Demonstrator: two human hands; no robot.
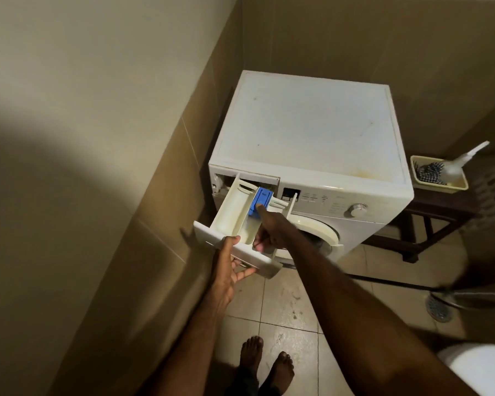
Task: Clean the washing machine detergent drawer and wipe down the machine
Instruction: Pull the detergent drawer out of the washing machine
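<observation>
You're at the drawer-removal step. The long white plastic detergent drawer [235,215] is pulled most of the way out of the white front-loading washing machine [309,132], at the machine's upper front corner nearest the tiled wall. Your left hand [226,270] grasps the drawer's front panel from below, fingers curled under it. Your right hand [269,230] has 1 finger pressing the blue plastic release tab [260,200] mid-drawer; the other fingers are curled, holding nothing. Next move likely: keep the tab down, pull the drawer free of the machine. Wiping not yet started; no cloth in view.
</observation>
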